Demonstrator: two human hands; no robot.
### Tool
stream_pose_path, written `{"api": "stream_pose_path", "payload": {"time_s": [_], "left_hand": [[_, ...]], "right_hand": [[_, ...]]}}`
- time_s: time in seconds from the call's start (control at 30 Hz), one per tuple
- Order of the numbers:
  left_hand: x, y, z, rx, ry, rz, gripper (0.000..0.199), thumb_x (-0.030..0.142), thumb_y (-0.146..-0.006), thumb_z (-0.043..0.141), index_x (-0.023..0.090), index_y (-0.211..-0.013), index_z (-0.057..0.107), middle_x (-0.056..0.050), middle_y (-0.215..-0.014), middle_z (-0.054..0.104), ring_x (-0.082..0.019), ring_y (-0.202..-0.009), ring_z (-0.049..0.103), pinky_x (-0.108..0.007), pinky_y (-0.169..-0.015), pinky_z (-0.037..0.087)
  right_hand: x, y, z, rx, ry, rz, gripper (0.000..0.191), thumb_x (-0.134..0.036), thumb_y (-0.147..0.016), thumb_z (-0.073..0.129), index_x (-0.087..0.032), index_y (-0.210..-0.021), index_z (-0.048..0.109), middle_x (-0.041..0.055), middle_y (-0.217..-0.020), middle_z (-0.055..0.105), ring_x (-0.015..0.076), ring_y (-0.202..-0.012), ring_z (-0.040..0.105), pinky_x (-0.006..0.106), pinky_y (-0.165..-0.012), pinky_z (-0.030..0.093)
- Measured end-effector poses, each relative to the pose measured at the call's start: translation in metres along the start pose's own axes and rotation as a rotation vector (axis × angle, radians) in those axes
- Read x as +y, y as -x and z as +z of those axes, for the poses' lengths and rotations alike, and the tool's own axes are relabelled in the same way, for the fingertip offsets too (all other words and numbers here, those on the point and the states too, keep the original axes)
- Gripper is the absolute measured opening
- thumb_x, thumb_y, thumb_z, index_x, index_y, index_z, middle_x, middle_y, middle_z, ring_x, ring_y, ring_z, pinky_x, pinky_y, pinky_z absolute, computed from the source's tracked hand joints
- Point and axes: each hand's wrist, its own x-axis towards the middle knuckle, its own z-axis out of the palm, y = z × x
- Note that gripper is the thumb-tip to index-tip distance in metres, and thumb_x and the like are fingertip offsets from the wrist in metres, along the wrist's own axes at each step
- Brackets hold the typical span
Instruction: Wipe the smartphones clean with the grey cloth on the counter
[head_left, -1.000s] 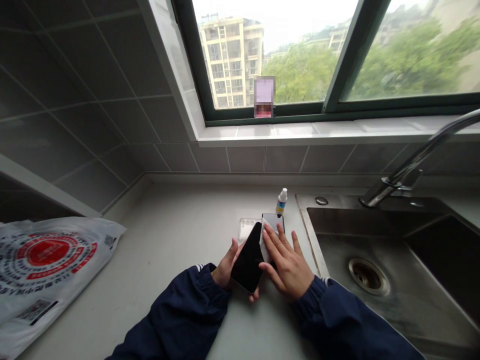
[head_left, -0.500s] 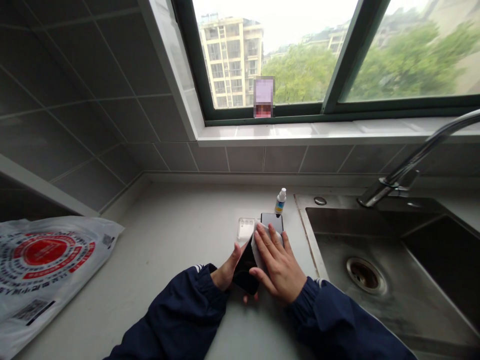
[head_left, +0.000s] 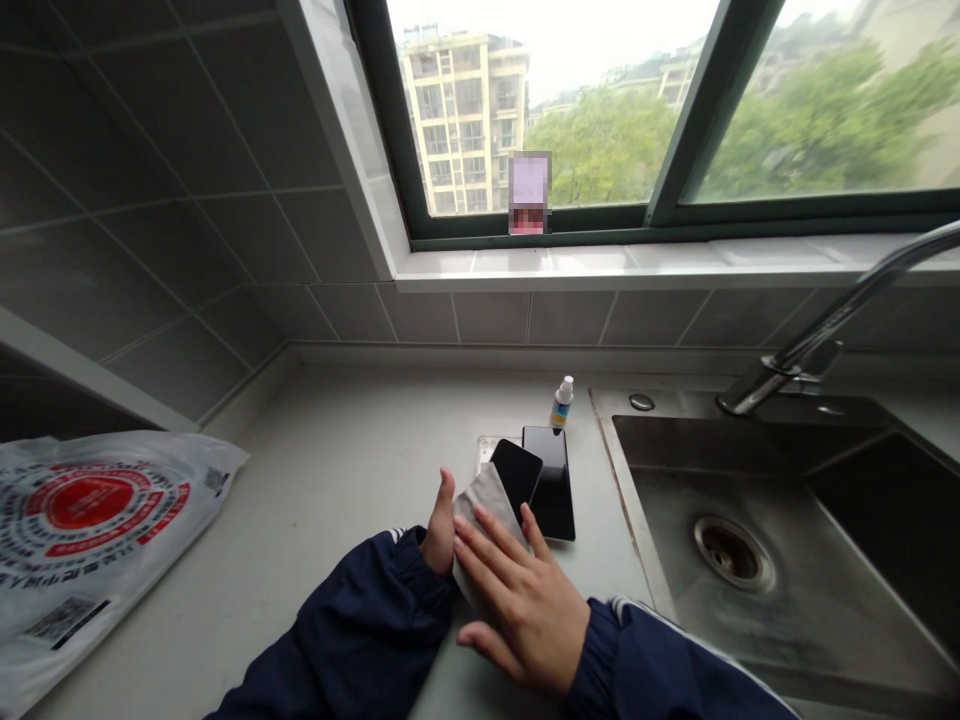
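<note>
A black phone (head_left: pixel 517 470), tilted with its screen up, is held from below by my left hand (head_left: pixel 441 525), whose thumb points up at the left edge; its other fingers are hidden. My right hand (head_left: pixel 517 595) presses a grey cloth (head_left: pixel 480 495) flat over the lower part of the screen, fingers extended. Behind and to the right lies a larger dark-screened device (head_left: pixel 556 490) on the counter. A clear case (head_left: pixel 485 452) shows partly behind the phone. Beyond them stands a small white bottle (head_left: pixel 562 402) with a blue and yellow label.
To the right is a steel sink (head_left: pixel 660 500) with a chrome faucet (head_left: pixel 825 320). A white plastic bag (head_left: pixel 97 530) with red print lies on the counter (head_left: pixel 337 450) at the left. A window and its sill run behind.
My right hand and the cloth have slid down and left along the phone, uncovering its upper end. More of the device behind now shows, while the case is more covered.
</note>
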Motion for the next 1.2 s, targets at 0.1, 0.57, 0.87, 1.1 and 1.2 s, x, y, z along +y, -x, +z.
{"api": "stream_pose_path", "payload": {"time_s": [0.1, 0.57, 0.87, 1.1, 1.2], "left_hand": [[0.002, -0.001, 0.004, -0.015, 0.034, 0.004, 0.097, 0.084, -0.075, 0.026, 0.005, -0.125, 0.054, -0.017, -0.096, 0.07, -0.029, -0.093, 0.067, -0.039, -0.083, 0.051], [0.006, -0.001, 0.01, -0.348, -0.181, -0.051, 0.08, 0.074, -0.083, 0.01, 0.029, -0.15, 0.009, -0.013, -0.09, 0.069, -0.029, -0.064, 0.071, -0.035, -0.048, 0.051], [0.003, -0.004, 0.006, -0.362, -0.273, -0.091, 0.081, 0.074, -0.083, 0.018, 0.031, -0.149, 0.002, -0.016, -0.102, 0.068, -0.028, -0.065, 0.072, -0.029, -0.04, 0.053], [0.004, -0.001, 0.013, -0.333, -0.342, -0.107, 0.087, 0.077, -0.08, 0.026, 0.031, -0.15, -0.001, -0.017, -0.104, 0.068, -0.026, -0.064, 0.071, -0.027, -0.042, 0.052], [0.005, 0.002, 0.019, -0.322, -0.357, -0.112, 0.09, 0.076, -0.08, 0.03, 0.032, -0.15, -0.005, -0.018, -0.111, 0.067, -0.027, -0.064, 0.071, -0.028, -0.044, 0.052]], "right_hand": [[0.001, 0.002, 0.003, 0.011, -0.003, -0.004, 0.066, -0.055, -0.094, 0.043, -0.017, -0.147, 0.034, 0.0071, -0.151, 0.036, 0.0285, -0.144, 0.021, 0.055, -0.116, -0.007], [0.057, 0.009, -0.009, 0.12, 0.155, 0.196, 0.061, -0.031, -0.097, 0.041, -0.017, -0.152, 0.018, 0.0093, -0.154, 0.027, 0.027, -0.144, 0.022, 0.053, -0.116, 0.001], [0.063, 0.01, -0.002, 0.135, 0.165, 0.249, 0.07, -0.038, -0.097, 0.041, -0.012, -0.153, 0.009, 0.0116, -0.157, 0.019, 0.037, -0.145, 0.007, 0.06, -0.112, 0.016], [0.061, 0.006, -0.004, 0.143, 0.176, 0.238, 0.073, -0.041, -0.096, 0.042, -0.01, -0.153, 0.009, 0.0117, -0.158, 0.016, 0.0388, -0.145, 0.005, 0.059, -0.112, 0.018], [0.057, 0.004, -0.004, 0.144, 0.173, 0.232, 0.073, -0.042, -0.096, 0.043, -0.01, -0.153, 0.01, 0.0124, -0.158, 0.016, 0.0382, -0.145, 0.005, 0.058, -0.112, 0.017]]}}
